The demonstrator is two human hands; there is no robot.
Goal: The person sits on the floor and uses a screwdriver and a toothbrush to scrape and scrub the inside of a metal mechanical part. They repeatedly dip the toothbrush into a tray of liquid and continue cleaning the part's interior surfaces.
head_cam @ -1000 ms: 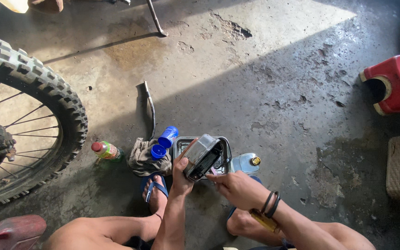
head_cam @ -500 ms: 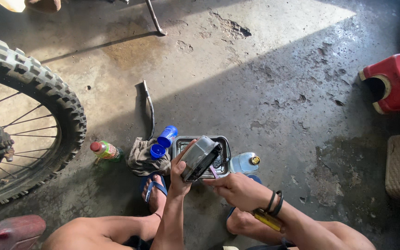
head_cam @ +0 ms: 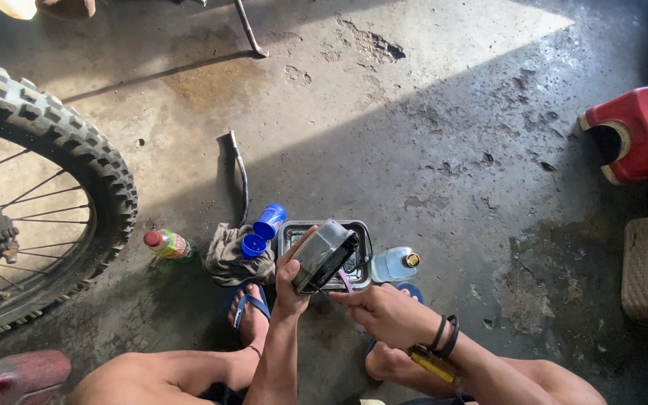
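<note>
The person squats on the dirty floor (head_cam: pixel 429 135) and holds a dark, boxy part (head_cam: pixel 322 255) in the left hand (head_cam: pixel 292 289), with the fingers closed around its side. The part is tipped over a shallow metal tray (head_cam: pixel 361 259) that sits just past the feet. The right hand (head_cam: pixel 384 311) is at about four o'clock from the part and pinches something thin against its lower edge; what it is stays too small to tell. It looks like the part is being cleaned or picked at over the tray. The hands would need a steady hold and small, careful moves. A rag (head_cam: pixel 226 259) with a blue bottle (head_cam: pixel 268 221) lies at nine o'clock from the tray, and a clear bottle (head_cam: pixel 394 264) at three o'clock. A knobby wheel (head_cam: pixel 61 150) stands far to the left.
</note>
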